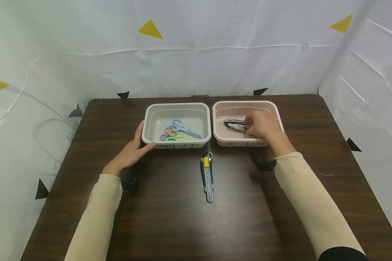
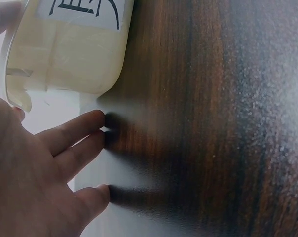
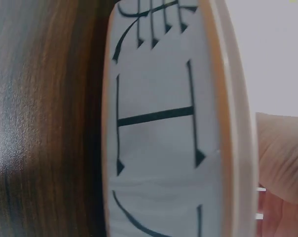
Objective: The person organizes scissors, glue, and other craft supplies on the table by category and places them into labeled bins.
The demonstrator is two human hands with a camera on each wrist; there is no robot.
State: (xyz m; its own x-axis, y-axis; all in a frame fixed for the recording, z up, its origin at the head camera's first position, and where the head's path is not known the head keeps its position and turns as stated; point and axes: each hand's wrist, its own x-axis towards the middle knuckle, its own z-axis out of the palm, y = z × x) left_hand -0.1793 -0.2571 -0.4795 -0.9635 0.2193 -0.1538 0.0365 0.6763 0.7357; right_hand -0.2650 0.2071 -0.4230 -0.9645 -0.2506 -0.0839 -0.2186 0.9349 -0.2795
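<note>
A white bin [image 1: 145, 135] with blue, green and pink-handled scissors [image 1: 184, 128] inside stands at the left. My left hand [image 1: 130, 152] touches its left front corner, thumb on the front rim and index finger along the side; the other fingers rest near the table in the left wrist view. My right hand [image 1: 262, 125] reaches into a pink bin [image 1: 245, 140] and pinches at the right end of utility knives [image 1: 236, 125] lying there; its fingertips are partly hidden. In the right wrist view, the bin's labelled wall covers most of that hand.
A utility knife [image 1: 207, 177] with a yellow slider lies on the brown table [image 1: 170, 217], in front of the gap between the bins. White sheeting [image 1: 196, 69] with yellow and black triangles surrounds the table at the back and sides.
</note>
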